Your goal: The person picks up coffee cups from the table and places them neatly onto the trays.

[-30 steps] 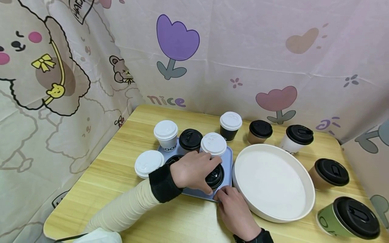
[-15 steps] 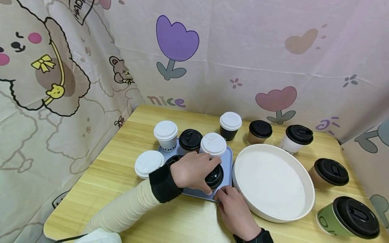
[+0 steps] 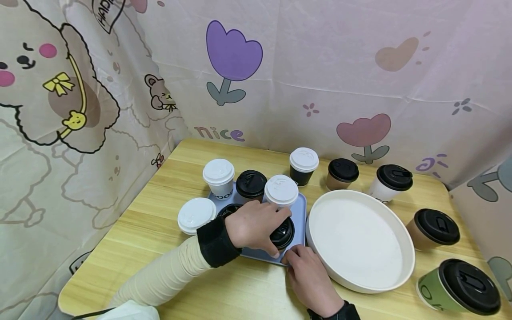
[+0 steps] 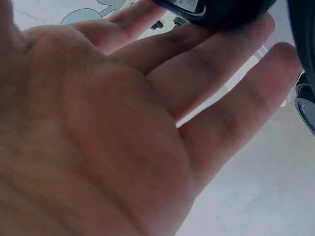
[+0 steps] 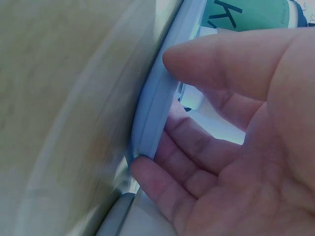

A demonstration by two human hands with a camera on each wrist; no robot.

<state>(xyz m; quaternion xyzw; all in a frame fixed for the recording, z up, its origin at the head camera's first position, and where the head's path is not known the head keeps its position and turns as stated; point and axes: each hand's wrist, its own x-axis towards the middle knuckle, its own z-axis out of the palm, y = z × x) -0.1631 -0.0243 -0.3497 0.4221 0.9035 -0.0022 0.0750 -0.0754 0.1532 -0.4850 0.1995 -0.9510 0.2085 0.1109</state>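
Just below centre, we see the left hand [image 3: 256, 226], fingers spread around a black-lidded cup [image 3: 283, 234] on the blue tray [image 3: 300, 218], whose near corner the right hand [image 3: 310, 276] pinches: a tug could topple the cup.

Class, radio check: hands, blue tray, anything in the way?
Left hand on black-lidded cup. Right hand gripping blue tray, near corner. Round white dish close alongside.

We see a cloth-walled corner; home or studio, we cannot tell.
Fabric [image 3: 304, 49] printed with tulips [image 3: 234, 53] and a cartoon animal [image 3: 60, 100] hangs around the wood-grain worktop [image 3: 132, 240].
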